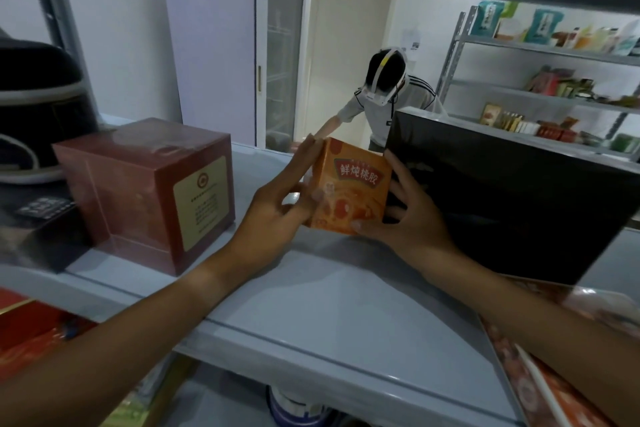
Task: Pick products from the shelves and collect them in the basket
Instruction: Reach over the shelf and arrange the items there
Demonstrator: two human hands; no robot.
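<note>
Nearest, at 7 and 5 o'clock, both forearms reach in over the front lip of a pale grey shelf (329,315). Below that lip, at 8 o'clock, a red-and-orange pack (31,333); at 4 o'clock a patterned orange box w/ clear wrap (530,388); at 6 o'clock a blue-and-white tub (294,406), only partly seen.

Mid-shelf, approx. centre: an orange carton (349,191) w/ red label & Chinese characters, tilted, front bottom edge raised off the shelf. Left hand (277,211) grips its left side: thumb on the front face, fingers straight up along the side. Right hand (412,215) grips the right side: thumb at the lower front corner, fingers curled round the side, partly hidden.

At 9 o'clock, a dark red box w/ cream label (152,194) stands on the shelf, apart from the carton. Further left a black rounded case w/ white trim (34,114). At 3 o'clock a big black box (509,198), leaning, just beside the right hand.

Far, at 12 o'clock: a second person (388,97) in a grey top w/ striped shoulders, headset on, bent fwd, arm out. At 1–2 o'clock a metal rack (547,55) w/ assorted packets, too blurred to read. No basket in view.
</note>
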